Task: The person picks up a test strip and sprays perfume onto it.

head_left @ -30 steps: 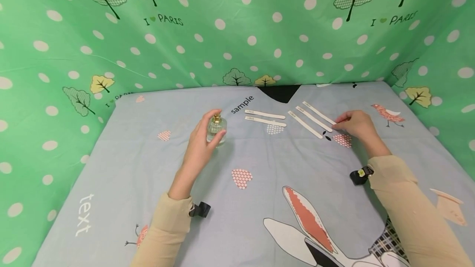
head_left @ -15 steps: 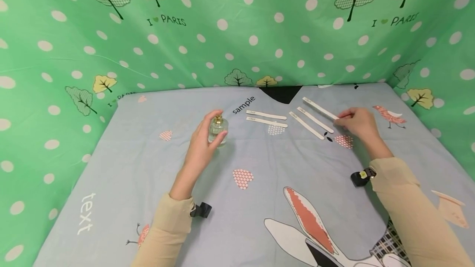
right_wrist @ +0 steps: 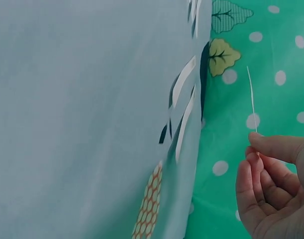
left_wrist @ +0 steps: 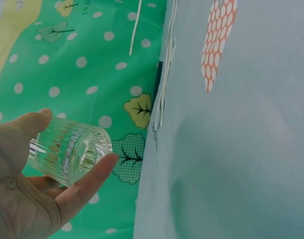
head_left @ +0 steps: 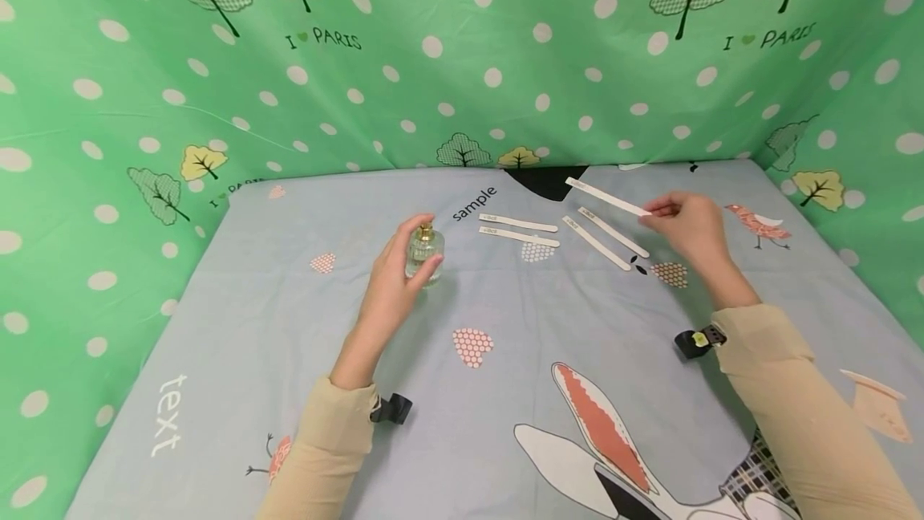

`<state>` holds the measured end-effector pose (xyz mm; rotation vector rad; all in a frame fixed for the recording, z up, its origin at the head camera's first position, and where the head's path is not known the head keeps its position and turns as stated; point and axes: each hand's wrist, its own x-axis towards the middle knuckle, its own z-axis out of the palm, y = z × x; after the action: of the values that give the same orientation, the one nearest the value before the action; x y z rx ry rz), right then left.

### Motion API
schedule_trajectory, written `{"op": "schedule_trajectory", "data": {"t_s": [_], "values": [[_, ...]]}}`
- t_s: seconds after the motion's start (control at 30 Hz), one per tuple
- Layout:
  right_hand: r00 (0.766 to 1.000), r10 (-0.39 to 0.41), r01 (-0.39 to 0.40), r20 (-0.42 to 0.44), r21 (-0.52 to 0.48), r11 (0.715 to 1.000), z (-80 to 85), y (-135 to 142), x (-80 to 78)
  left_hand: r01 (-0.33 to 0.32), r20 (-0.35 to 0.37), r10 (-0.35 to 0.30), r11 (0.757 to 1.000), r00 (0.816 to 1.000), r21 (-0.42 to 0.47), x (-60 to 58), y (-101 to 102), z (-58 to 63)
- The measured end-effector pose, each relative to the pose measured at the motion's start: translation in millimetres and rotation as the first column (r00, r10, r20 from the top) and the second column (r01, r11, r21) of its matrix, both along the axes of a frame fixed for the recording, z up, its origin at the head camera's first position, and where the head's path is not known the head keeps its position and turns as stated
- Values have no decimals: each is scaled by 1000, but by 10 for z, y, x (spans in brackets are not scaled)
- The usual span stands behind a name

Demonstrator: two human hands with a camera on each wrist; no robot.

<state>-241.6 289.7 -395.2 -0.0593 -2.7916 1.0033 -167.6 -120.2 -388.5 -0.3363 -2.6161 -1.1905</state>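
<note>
My left hand (head_left: 388, 287) grips a clear glass perfume bottle (head_left: 424, 253) with a gold neck, holding it above the table; in the left wrist view the ribbed glass and base of the bottle (left_wrist: 74, 149) show between thumb and fingers. At the right, my right hand (head_left: 691, 229) pinches one end of a white perfume test strip (head_left: 608, 197), raised off the cloth. That strip (right_wrist: 252, 97) appears edge-on in the right wrist view. Below it lie two slanted strips, a left one (head_left: 596, 243) and a right one (head_left: 613, 233).
Left of the slanted strips, two more strips lie nearly level, an upper strip (head_left: 518, 223) and a lower strip (head_left: 518, 237). A blue-grey printed cloth (head_left: 433, 456) covers the table. Green dotted fabric (head_left: 404, 135) hangs behind and at the sides.
My right hand has lifted the rightmost test strip off the cloth, moving it up and slightly left. My left hand keeps its grip on the perfume bottle, almost unmoved.
</note>
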Motion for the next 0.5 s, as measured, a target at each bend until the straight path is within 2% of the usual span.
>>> {"op": "schedule_trajectory", "data": {"t_s": [0.2,0.5], "values": [[998,22,-23,-55,-13,1000,43,-106,26,4,14,-4,1000,1000,-2,-3,15,7],[996,64,-66,-63,-30,997,121,-272,64,10,14,-10,1000,1000,-1,-3,26,15]]}}
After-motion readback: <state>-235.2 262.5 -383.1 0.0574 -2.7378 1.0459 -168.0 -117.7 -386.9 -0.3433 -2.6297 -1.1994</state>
